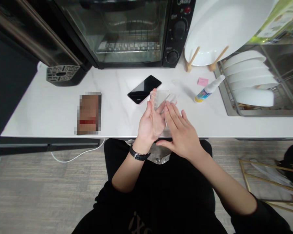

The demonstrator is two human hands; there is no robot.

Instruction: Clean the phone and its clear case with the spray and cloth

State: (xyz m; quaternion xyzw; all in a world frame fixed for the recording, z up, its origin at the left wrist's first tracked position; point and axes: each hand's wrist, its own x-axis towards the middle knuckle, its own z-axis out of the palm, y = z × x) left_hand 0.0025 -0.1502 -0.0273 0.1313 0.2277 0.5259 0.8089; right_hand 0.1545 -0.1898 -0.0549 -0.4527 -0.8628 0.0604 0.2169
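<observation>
My left hand [147,125] holds a clear soft phone case [159,100] upright above the front edge of the white counter [51,110]. My right hand [182,131] lies flat against the case's other side, fingers stretched out and pressing on it. A black smartphone [144,89] with a pink rim lies screen up on the counter just behind the case, apart from both hands. A black watch sits on my left wrist.
A small white spray bottle [208,89] lies right of the hands, with a pink pad [202,81] behind it. A black toaster oven [134,31] stands at the back, a dish rack with white plates [250,76] at the right, a blurred-out object [88,113] at the left.
</observation>
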